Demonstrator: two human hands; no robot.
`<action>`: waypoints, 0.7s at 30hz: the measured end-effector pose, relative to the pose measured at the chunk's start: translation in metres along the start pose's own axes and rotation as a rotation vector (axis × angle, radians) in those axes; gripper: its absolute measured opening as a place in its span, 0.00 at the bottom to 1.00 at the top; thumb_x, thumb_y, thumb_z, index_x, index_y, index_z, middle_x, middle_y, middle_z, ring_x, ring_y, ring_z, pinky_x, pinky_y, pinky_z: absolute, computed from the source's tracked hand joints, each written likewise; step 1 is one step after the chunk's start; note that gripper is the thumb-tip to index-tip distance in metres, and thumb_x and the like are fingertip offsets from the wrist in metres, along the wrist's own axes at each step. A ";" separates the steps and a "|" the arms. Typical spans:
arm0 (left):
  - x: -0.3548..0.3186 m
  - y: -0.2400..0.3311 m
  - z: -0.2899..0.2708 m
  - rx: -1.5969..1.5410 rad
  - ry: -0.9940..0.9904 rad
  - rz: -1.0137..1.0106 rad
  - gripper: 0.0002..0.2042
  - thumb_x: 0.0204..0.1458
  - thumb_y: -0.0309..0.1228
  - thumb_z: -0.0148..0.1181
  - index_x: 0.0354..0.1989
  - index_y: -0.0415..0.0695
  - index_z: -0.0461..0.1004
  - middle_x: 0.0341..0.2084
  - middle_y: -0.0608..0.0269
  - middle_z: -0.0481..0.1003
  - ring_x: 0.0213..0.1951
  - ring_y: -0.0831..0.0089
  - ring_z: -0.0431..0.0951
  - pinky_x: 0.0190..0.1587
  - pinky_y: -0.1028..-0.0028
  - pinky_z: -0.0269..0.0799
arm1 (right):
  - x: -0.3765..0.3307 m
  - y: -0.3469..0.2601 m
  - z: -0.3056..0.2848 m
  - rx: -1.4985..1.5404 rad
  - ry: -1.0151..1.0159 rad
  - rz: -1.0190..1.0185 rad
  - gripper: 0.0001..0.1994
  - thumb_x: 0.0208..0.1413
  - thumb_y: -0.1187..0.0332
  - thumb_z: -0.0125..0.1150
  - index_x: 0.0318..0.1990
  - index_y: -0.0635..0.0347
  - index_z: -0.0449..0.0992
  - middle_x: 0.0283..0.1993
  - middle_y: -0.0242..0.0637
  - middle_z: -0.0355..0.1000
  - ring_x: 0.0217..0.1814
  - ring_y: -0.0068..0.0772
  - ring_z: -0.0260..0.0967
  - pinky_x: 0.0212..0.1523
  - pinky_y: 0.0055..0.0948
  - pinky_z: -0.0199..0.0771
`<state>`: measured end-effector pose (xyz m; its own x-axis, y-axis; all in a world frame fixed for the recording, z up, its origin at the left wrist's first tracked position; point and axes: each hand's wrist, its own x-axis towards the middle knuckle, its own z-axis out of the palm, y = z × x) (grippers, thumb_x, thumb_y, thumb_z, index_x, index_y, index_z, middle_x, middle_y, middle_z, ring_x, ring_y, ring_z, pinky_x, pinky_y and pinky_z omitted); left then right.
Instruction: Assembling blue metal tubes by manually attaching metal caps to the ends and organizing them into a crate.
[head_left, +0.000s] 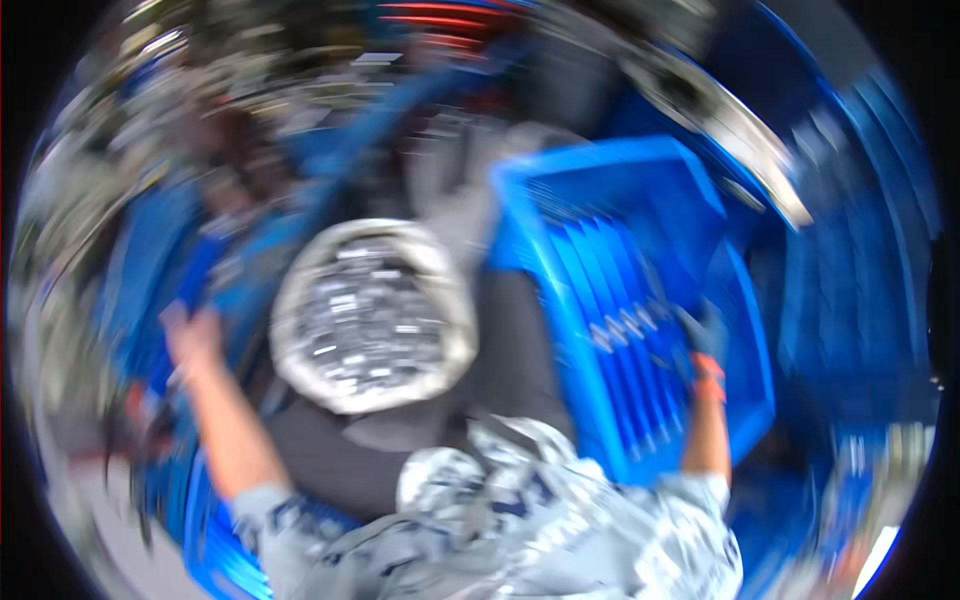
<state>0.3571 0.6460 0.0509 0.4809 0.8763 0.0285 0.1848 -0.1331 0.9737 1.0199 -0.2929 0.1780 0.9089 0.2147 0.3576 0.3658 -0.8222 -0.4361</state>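
Observation:
My left hand [192, 340] is bare and reaches out to the left, beside a long blue edge [197, 270]. Motion blur smears its fingers, so whether it grips that edge is unclear. On the other side, my right hand [704, 335] wears a dark grey glove with an orange band at the wrist. It is over the right part of a blue plastic crate [525, 215], whose inside shows blue ridges or slats. Its fingers are blurred too. Between my arms stands a round, white-rimmed bag or sack [292, 320] full of small shiny metal pieces [370, 315].
A second blue bin [755, 310] adjoins the crate on the right, and more blue ribbed containers [850, 250] stand farther right. A pale, elongated object [730, 125] slants behind the crate. Red stacked shapes [450, 20] lie at the far top. Blurred clutter fills the left.

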 end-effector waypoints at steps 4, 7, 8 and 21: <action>0.011 0.040 -0.018 -1.074 0.382 -0.518 0.48 0.71 0.53 0.73 0.83 0.27 0.58 0.81 0.32 0.66 0.80 0.48 0.70 0.86 0.55 0.64 | -0.041 0.109 0.004 0.667 -0.276 0.681 0.34 0.63 0.60 0.86 0.70 0.72 0.79 0.58 0.43 0.86 0.53 0.39 0.85 0.53 0.35 0.85; -0.064 -0.003 0.086 -0.923 0.370 -0.506 0.47 0.73 0.51 0.72 0.84 0.26 0.56 0.81 0.31 0.66 0.80 0.49 0.71 0.86 0.55 0.64 | -0.079 0.228 -0.037 0.322 -0.044 0.496 0.46 0.58 0.61 0.87 0.81 0.66 0.71 0.72 0.50 0.82 0.72 0.43 0.82 0.76 0.42 0.79; -0.046 0.030 0.104 -0.796 0.501 -0.409 0.46 0.74 0.51 0.70 0.84 0.26 0.56 0.81 0.31 0.66 0.81 0.50 0.72 0.86 0.55 0.65 | -0.090 0.265 -0.035 0.342 -0.046 0.509 0.46 0.58 0.61 0.87 0.81 0.66 0.71 0.72 0.50 0.82 0.72 0.43 0.82 0.76 0.42 0.79; -0.275 0.191 0.176 0.289 0.383 -0.418 0.29 0.72 0.52 0.71 0.68 0.39 0.80 0.50 0.61 0.88 0.46 0.74 0.91 0.37 0.80 0.83 | -0.170 0.481 0.046 -0.701 -0.501 0.832 0.50 0.65 0.43 0.74 0.91 0.38 0.55 0.93 0.41 0.53 0.94 0.58 0.47 0.86 0.76 0.47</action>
<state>0.4107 0.2986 0.1889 -0.0128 0.9776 -0.2102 0.5401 0.1837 0.8213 1.0510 -0.7006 -0.1305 0.8487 -0.4661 -0.2499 -0.4192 -0.8810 0.2194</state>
